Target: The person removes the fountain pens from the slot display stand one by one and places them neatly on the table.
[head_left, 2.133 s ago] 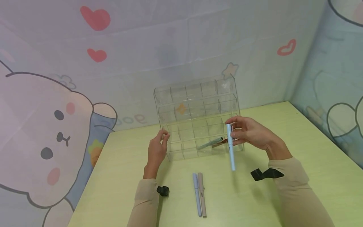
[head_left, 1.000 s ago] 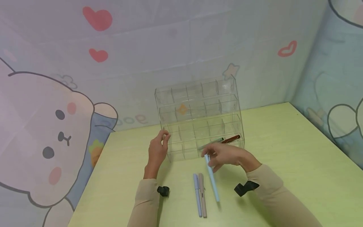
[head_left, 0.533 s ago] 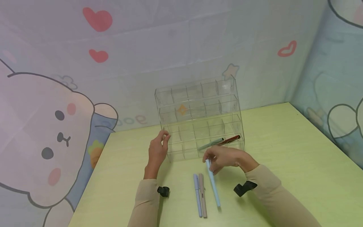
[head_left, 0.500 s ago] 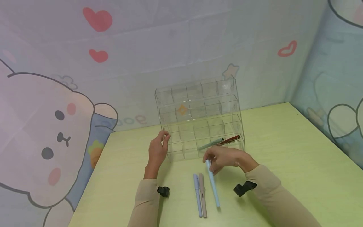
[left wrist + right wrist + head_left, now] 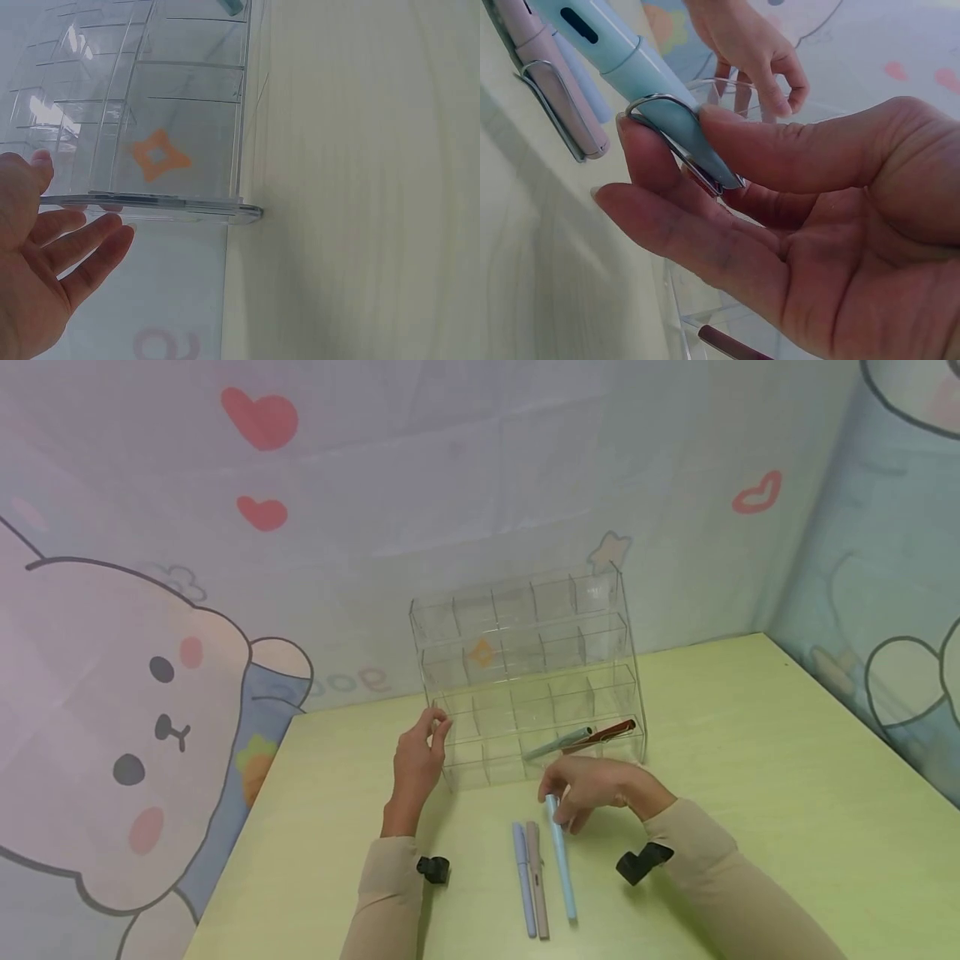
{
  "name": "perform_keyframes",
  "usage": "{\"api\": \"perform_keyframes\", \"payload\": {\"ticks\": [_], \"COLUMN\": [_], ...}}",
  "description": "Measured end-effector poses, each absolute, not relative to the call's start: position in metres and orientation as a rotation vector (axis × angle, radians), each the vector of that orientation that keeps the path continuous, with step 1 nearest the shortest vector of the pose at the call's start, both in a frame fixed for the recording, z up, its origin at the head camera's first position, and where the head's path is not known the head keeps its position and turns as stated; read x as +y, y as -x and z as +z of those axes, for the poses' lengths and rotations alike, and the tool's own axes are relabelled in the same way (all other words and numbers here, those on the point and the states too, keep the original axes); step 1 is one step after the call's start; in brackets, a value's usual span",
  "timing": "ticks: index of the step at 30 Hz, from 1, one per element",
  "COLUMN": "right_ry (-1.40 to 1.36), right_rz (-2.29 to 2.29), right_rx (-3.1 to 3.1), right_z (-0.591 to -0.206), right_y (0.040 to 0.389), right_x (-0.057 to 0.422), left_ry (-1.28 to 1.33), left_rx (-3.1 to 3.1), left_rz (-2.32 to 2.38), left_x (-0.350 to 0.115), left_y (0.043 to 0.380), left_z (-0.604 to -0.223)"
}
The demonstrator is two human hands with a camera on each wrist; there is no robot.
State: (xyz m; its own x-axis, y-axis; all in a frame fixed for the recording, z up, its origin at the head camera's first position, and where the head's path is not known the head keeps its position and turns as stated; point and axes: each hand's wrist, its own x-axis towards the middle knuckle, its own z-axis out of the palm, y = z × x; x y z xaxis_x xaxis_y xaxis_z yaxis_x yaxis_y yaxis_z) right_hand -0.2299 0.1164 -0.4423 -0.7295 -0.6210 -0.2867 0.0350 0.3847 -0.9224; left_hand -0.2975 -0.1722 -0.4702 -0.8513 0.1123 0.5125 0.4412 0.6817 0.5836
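Note:
In the head view, my right hand (image 5: pixel 588 785) pinches the cap end of a light blue fountain pen (image 5: pixel 562 864), close over the table. The right wrist view shows thumb and fingers at its wire clip (image 5: pixel 660 101). Left of this pen, a lavender pen (image 5: pixel 523 877) and a beige-pink pen (image 5: pixel 537 881) lie side by side. My left hand (image 5: pixel 418 756) holds the left side panel of a clear acrylic rack (image 5: pixel 495 710), thumb on one face and fingers on the other, as the left wrist view shows. A green pen (image 5: pixel 558 742) and a dark red pen (image 5: pixel 600 737) slant in its bottom row.
The rack has several tiers split into compartments and stands on the light yellow-green table (image 5: pixel 720 760), near a printed cloth backdrop (image 5: pixel 360 552). A second cloth wall (image 5: pixel 885 568) borders the table on the right.
My right hand has moved left and down from the rack's right side, bringing the light blue pen beside the two lying pens. Lately it has lowered slightly. My left hand stays at the rack.

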Motion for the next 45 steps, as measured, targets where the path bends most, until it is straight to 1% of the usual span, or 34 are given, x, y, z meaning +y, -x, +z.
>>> {"api": "perform_keyframes", "payload": {"ticks": [12, 19, 45], "right_ry": [0.451, 0.465, 0.446], "right_rz": [-1.292, -1.192, -1.197], "right_rx": [2.16, 2.233, 2.256], "right_z": [-0.448, -0.454, -0.467], "right_y": [0.228, 0.227, 0.232], "right_x": [0.106, 0.1, 0.097], "left_ry": [0.445, 0.424, 0.423], "left_rx": [-2.431, -2.446, -2.455], "left_rz": [-1.018, -1.006, -0.991], "left_x": [-0.172, -0.173, -0.171], "left_y": [0.299, 0.297, 0.296], "left_z": [-0.471, -0.471, -0.469]}}
